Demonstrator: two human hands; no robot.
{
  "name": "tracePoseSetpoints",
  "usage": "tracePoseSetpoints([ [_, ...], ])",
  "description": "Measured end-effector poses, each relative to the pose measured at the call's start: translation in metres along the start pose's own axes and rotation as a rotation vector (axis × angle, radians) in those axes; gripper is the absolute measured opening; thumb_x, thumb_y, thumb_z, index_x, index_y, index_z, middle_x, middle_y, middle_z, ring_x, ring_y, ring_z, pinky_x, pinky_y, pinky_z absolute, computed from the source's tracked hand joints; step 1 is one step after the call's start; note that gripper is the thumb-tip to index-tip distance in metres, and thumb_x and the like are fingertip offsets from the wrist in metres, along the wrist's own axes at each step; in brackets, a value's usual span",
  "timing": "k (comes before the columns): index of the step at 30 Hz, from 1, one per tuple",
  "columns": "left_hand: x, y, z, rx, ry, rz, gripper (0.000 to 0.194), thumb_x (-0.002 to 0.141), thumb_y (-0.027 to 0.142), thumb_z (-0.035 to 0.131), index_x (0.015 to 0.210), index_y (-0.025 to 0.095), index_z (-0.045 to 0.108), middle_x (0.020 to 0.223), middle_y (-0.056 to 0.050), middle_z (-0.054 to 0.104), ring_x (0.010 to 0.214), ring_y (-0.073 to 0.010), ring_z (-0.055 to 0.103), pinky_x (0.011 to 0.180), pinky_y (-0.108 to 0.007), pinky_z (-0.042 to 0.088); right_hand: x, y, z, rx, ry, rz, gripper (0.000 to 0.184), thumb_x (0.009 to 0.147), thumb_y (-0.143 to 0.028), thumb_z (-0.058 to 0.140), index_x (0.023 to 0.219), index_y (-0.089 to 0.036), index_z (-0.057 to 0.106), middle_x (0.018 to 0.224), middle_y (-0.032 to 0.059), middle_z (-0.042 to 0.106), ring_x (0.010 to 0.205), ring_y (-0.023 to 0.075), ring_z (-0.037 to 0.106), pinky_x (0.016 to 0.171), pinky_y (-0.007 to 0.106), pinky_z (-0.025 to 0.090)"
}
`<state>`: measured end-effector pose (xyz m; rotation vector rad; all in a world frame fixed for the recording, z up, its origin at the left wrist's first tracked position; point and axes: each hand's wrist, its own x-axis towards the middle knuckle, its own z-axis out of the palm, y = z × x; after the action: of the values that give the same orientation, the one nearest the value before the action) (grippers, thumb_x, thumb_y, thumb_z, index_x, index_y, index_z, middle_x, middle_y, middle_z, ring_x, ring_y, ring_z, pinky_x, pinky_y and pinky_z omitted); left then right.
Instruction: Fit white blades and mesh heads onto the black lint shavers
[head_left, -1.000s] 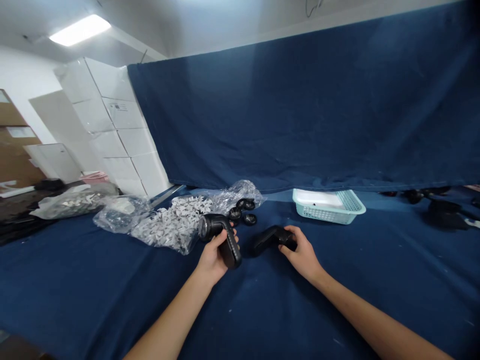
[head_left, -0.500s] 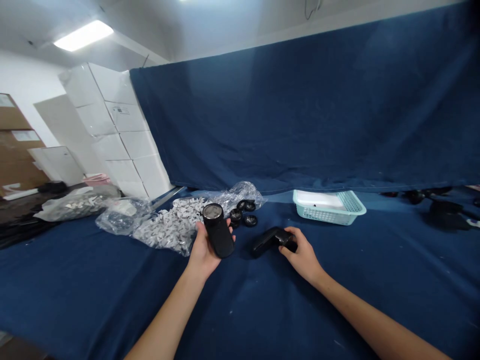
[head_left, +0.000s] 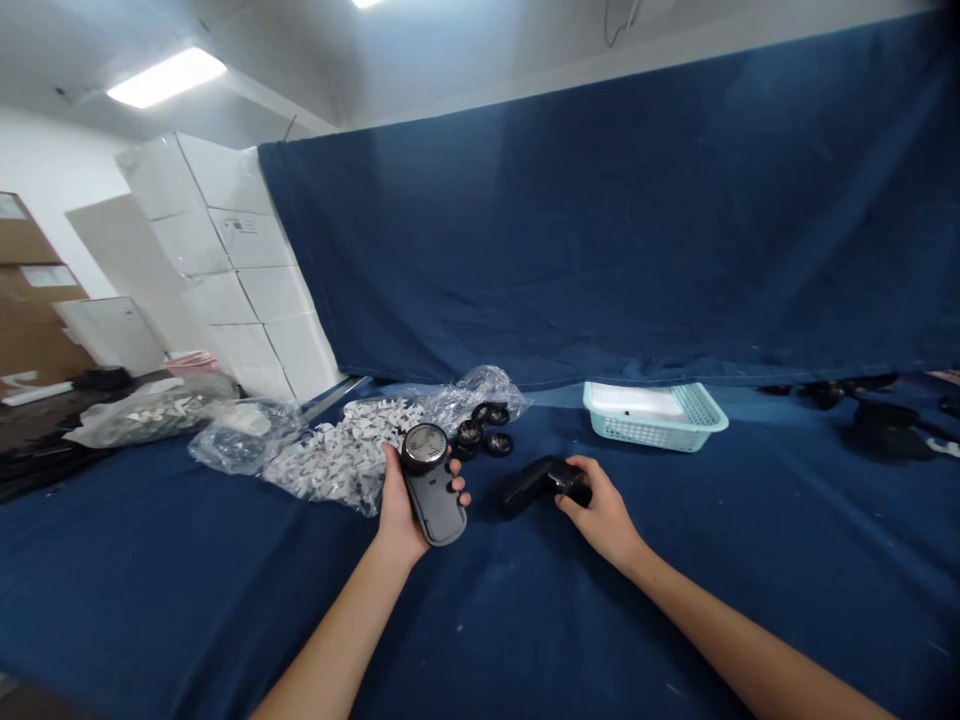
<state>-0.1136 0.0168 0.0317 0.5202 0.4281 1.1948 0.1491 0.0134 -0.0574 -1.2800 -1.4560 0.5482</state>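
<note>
- The left hand (head_left: 405,512) is wrapped round a gray-and-black device (head_left: 438,504), its perforated metal head (head_left: 425,444) facing up.
- The right hand (head_left: 604,512) grips one end of a bent black device (head_left: 529,484), down at the blue-covered tabletop (head_left: 487,620).
- Round black parts (head_left: 499,444) lie just beyond them.

Grey handheld device (head_left: 441,508) with black collar and round, perforated metal head; held in the left hand (head_left: 399,518), head at the far end, grille showing. Black angled device (head_left: 531,484), glossy near the bend, lower right, its right end gripped by the right hand (head_left: 606,512).
</note>
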Motion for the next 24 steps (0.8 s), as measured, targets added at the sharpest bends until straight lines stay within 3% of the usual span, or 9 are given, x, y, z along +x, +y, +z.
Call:
tracePoseSetpoints([
  [6,-0.0021,-0.0012,-0.0003,0.032,-0.148,-0.075,0.076,0.085,0.075,0.024,0.092,0.011,0.063,0.07,-0.004,0.051,0.051,-0.0146,0.049,0.047,-0.029,0.042,-0.0002,0.0017,0.0005,-0.007,-0.004,0.006,0.045,0.07,-0.024,0.062,0.113,-0.027,0.05,0.104,0.0028,0.062,0.095,0.0253,0.061,0.089,0.042,0.045],
  [24,-0.002,-0.0093,-0.0065,0.115,-0.297,-0.161,0.078,0.083,0.078,0.029,0.099,0.009,0.062,0.072,-0.004,0.051,0.052,-0.0146,0.05,0.048,-0.029,0.043,0.0001,0.0011,0.0005,-0.041,-0.021,0.008,0.045,0.072,-0.025,0.06,0.115,-0.025,0.048,0.108,0.0038,0.06,0.1,0.0244,0.059,0.092,0.041,0.044],
])
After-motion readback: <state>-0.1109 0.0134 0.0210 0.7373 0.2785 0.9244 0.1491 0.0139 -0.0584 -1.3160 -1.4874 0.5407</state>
